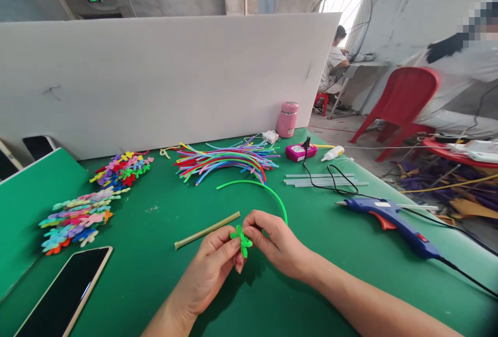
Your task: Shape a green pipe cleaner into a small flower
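Note:
A small bright green flower shape [243, 241], fuzzy like pipe cleaner, is pinched between my two hands. My left hand [212, 262] grips its left side with thumb and fingers. On the opposite side, my right hand [276, 243] is closed on it with thumb and forefinger. A long green pipe cleaner [272, 194] curves over the table and passes behind my right hand; whether it joins the flower is hidden. Just beyond my left hand lies a short olive-coloured stick [207, 230]. Farther back is a bundle of multicoloured pipe cleaners [225, 160].
Flower-shaped pieces [80, 220] are piled on the left, beside a phone [66, 293]. A blue glue gun [392, 223] with its cord and clear glue sticks [322, 181] lie right. A pink bottle [288, 119] stands before the white panel [167, 78]. Other people sit beyond.

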`<state>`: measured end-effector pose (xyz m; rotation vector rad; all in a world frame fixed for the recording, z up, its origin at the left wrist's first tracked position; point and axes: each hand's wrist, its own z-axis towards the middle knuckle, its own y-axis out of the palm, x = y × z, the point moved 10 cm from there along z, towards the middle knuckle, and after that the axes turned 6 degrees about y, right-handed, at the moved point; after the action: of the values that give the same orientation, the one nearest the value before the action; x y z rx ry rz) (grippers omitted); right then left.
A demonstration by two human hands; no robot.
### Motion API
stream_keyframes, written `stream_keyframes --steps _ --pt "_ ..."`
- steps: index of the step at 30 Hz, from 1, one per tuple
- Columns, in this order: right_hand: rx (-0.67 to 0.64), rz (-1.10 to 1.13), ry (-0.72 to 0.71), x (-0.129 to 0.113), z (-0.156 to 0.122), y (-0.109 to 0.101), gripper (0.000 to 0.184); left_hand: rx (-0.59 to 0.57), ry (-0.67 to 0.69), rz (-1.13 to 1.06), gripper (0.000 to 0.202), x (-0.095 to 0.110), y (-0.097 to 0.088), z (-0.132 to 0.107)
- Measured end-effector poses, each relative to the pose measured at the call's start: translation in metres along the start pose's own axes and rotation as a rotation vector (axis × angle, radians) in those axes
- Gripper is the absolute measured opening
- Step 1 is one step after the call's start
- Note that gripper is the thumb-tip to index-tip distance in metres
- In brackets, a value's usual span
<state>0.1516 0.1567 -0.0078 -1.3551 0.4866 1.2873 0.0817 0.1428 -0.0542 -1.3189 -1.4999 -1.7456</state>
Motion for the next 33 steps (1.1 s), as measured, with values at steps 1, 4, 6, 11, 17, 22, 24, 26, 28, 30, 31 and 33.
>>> stream_keyframes --steps 1,4,6,11,17,22,24,26,28,30,31,33 --pt "-0.018 0.008 0.012 0.000 0.000 0.001 0.018 -0.009 -0.004 0.004 0.015 0.000 0.001 0.000" --pt "-0.078 0.055 0.046 0.000 0.002 0.006 0.020 -0.026 -0.013 0.019 0.015 0.001 0.003 -0.001" --pt "-0.107 0.095 0.067 0.000 0.002 0.007 0.021 -0.032 -0.014 0.026 0.015 0.001 0.004 -0.001" --pt "-0.110 0.161 0.103 0.006 0.004 0.008 0.023 -0.008 -0.022 0.015 0.013 -0.004 0.002 0.000" --pt "-0.006 0.373 0.135 0.020 0.009 0.002 0.023 0.179 0.112 0.105 0.011 0.003 -0.013 0.004" --pt "0.053 0.273 0.084 0.014 0.005 -0.002 0.010 0.274 0.206 0.245 0.013 0.013 -0.024 0.001" --pt "0.094 0.163 0.022 0.008 0.002 -0.006 0.008 0.316 0.223 0.303 0.014 0.016 -0.029 -0.001" --pt "0.119 0.090 -0.011 0.005 0.001 -0.008 0.011 0.344 0.242 0.368 0.015 0.019 -0.031 -0.003" --pt "0.133 0.049 -0.006 0.006 0.001 -0.008 0.012 0.347 0.273 0.449 0.015 0.024 -0.029 -0.005" --pt "0.142 0.027 0.004 0.007 0.001 -0.009 0.010 0.333 0.314 0.529 0.015 0.029 -0.025 -0.006" --pt "0.143 0.027 0.004 0.007 0.002 -0.008 0.009 0.327 0.330 0.560 0.015 0.031 -0.024 -0.007" --pt "0.137 0.047 -0.010 0.005 0.002 -0.008 0.008 0.319 0.349 0.590 0.014 0.033 -0.022 -0.008"
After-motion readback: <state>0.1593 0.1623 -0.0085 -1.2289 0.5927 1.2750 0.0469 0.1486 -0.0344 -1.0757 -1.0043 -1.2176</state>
